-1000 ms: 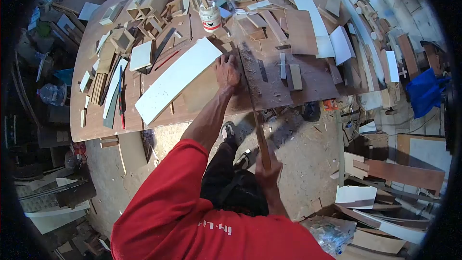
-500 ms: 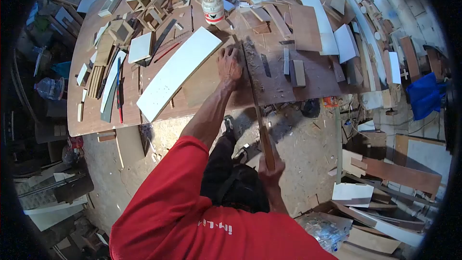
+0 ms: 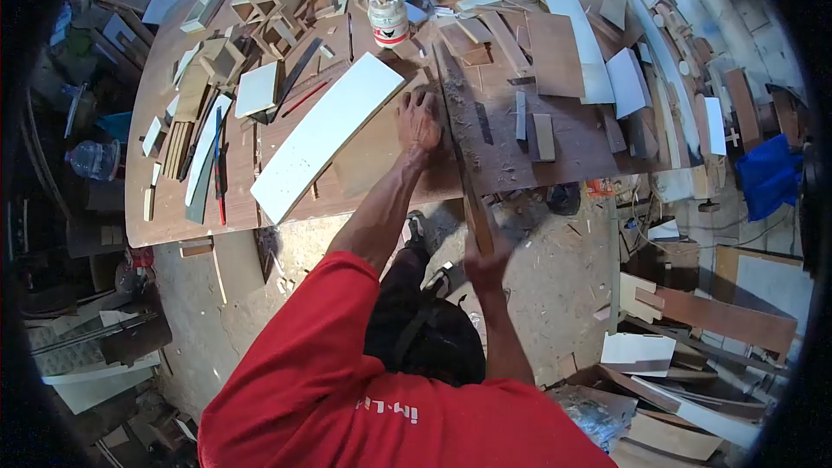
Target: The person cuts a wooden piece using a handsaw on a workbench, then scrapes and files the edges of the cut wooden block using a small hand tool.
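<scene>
1 saw [image 3: 468, 186] slid fwd w/ R hand [image 3: 488, 266].

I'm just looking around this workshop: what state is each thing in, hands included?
Table: cluttered with wood pieces.
Saw: gripped by its handle, blade reaching over the table.
Right hand: closed around the saw's handle.
Left hand: palm down beside the saw.
White jar: upright.
White curved panel: lying flat, dark-speckled.
Red stick: lying down.
</scene>
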The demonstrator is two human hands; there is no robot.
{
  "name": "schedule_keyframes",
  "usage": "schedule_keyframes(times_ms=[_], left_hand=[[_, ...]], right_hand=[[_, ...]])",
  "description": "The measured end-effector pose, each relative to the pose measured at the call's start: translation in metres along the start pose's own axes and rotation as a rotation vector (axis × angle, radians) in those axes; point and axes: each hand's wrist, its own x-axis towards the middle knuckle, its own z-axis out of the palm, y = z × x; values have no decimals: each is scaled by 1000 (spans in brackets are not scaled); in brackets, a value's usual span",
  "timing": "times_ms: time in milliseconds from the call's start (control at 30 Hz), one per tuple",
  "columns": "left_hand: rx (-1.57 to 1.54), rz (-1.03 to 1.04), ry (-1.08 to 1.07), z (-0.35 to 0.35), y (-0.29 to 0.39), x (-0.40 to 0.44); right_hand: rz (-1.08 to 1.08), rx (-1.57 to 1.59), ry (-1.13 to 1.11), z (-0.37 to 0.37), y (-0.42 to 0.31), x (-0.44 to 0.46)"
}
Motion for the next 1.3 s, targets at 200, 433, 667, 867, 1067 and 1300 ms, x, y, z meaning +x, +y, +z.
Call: schedule_keyframes(times_ms=[200,433,667,867,1067,1300], left_hand=[[-8,-3,97,8,-6,5],[31,-23,18,3,-3,3],[20,-4,42,5,-6,2],[17,-39,-27,1,-7,4],[51,-69,-28,5,-5,3],[62,-44,-11,6,-7,7]], right_hand=[[130,181,41,-38,-32,-27],[411,249,-113,-14,-30,30],[451,371,-62,-63,-59,-44],[271,311,32,-2,-30,24],[215,243,102,-44,-48,-46],[362,354,-44,-11,-31,15]])
